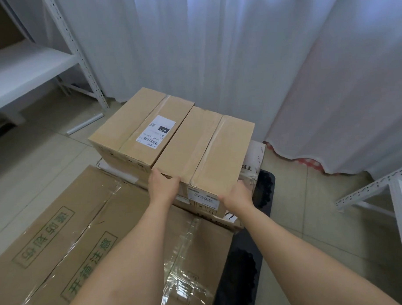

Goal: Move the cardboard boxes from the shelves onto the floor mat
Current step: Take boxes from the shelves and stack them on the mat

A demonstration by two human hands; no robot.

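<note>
two taped boxes [172,135] abreast, atop stack, mat [263,189]

We're in a storeroom here, with white slotted-metal shelving [22,74] on the left and more racking [379,189] on the right, taped cardboard boxes [172,139] stacked on a tiled floor [36,162], white curtains [214,49] behind.

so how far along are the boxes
Done: the labelled box and the big taped box sit stacked over the black mat. In hand: the left hand and right hand grip the plain box. The visible shelf looks bare.
</note>
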